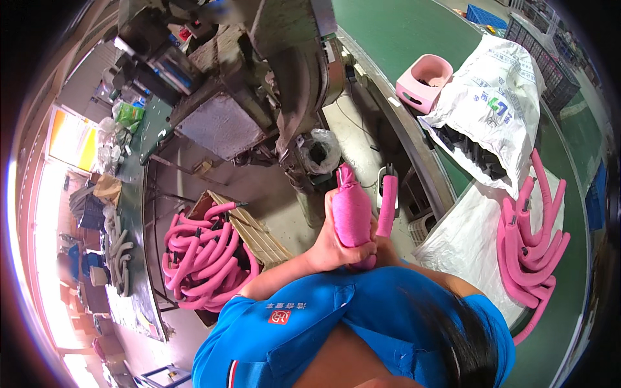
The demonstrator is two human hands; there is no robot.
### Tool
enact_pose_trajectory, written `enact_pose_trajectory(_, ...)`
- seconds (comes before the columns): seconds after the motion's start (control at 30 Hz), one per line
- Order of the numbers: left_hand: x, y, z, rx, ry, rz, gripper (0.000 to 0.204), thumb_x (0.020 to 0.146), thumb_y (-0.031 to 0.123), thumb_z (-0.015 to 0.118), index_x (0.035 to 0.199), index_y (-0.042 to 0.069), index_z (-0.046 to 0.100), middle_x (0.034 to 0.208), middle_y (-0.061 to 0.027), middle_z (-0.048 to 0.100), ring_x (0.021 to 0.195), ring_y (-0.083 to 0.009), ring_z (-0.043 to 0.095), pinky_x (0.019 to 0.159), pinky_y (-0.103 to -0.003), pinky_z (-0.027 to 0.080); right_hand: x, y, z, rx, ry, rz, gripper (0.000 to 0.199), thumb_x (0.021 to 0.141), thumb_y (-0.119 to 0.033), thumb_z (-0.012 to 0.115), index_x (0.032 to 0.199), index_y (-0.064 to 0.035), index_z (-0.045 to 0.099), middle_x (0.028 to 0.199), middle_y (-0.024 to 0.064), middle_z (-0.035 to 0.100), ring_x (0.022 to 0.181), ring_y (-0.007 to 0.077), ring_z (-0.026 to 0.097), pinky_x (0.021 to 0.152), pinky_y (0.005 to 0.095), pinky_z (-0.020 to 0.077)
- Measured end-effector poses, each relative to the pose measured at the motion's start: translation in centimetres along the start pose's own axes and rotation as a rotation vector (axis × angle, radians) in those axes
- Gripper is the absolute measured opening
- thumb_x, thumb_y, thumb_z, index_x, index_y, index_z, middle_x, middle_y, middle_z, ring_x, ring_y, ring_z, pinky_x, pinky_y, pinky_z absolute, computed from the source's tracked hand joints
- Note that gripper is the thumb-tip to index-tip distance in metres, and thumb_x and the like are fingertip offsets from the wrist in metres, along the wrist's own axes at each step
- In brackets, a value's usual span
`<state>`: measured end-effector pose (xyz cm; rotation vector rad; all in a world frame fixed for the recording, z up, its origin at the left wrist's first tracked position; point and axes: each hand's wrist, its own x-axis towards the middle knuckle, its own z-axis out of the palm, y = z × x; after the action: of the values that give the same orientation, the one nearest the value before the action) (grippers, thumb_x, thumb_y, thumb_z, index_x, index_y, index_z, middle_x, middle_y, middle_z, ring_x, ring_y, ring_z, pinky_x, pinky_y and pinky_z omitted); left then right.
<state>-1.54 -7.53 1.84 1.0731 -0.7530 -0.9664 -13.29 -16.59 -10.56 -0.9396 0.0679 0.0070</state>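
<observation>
My left hand is closed around the lower end of a thick pink foam sleeve, which stands upright in front of my chest with its top end pinched shut. Just to its right a slimmer pink foam-covered tube with a dark tip rises from my right hand. That hand is mostly hidden behind the thick sleeve and my blue shirt, and it appears closed on the tube's base. The two hands touch each other.
A heap of curved pink foam tubes fills a wooden crate on the left. More pink tubes lie on a white sheet at right. A white sack holds black parts beside a pink stool. A grimy machine stands ahead.
</observation>
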Motion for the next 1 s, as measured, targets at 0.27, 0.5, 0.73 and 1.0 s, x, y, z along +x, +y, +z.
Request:
enact_pose_trajectory(0.27,-1.0,0.5,-0.4,0.185,0.054,0.089,0.075,0.067,0.001,0.071,0.123,0.01,0.022,0.099,-0.0047,0.049,0.089,-0.0121,0.053,0.079,-0.031,0.045,1.6,-15.2,1.6,-0.525,-0.038,-0.359,0.065,0.08,-0.017,0.069,0.132,-0.0012,0.035,0.061,-0.0051,0.042,0.054,0.0015,0.036,0.048,0.0197,0.025)
enact_pose_trajectory(0.5,-1.3,0.5,-0.6,0.082,-0.062,0.088,0.077,0.067,-0.001,0.071,0.125,0.011,0.022,0.104,-0.0068,0.051,0.096,-0.0152,0.053,0.083,-0.031,0.044,2.1,-15.7,6.1,-0.881,-0.002,-0.382,0.079,0.067,-0.02,0.082,0.131,-0.0009,0.041,0.053,-0.0057,0.039,0.047,0.0005,0.029,0.044,0.0203,0.0188)
enact_pose_trajectory(0.73,-1.3,1.1,-0.2,-0.094,-0.009,0.05,0.082,0.061,0.002,0.08,0.124,0.012,0.027,0.114,-0.0115,0.05,0.108,-0.0225,0.051,0.094,-0.041,0.04,2.8,-14.7,4.5,-0.708,-0.085,-0.493,0.043,0.067,-0.014,0.083,0.096,-0.0037,0.054,0.049,-0.0058,0.037,0.044,-0.0002,0.03,0.041,0.0207,0.02)
enact_pose_trajectory(1.0,-1.2,0.2,-0.9,-0.086,0.16,-0.005,0.079,0.064,-0.004,0.071,0.125,0.013,0.025,0.106,-0.0049,0.048,0.096,-0.0139,0.051,0.079,-0.029,0.046,4.7,-19.2,4.9,-0.833,-0.197,-0.088,0.038,0.072,-0.02,0.079,0.096,-0.0022,0.055,0.068,0.0024,0.058,0.069,0.0007,0.047,0.056,0.023,0.0412)
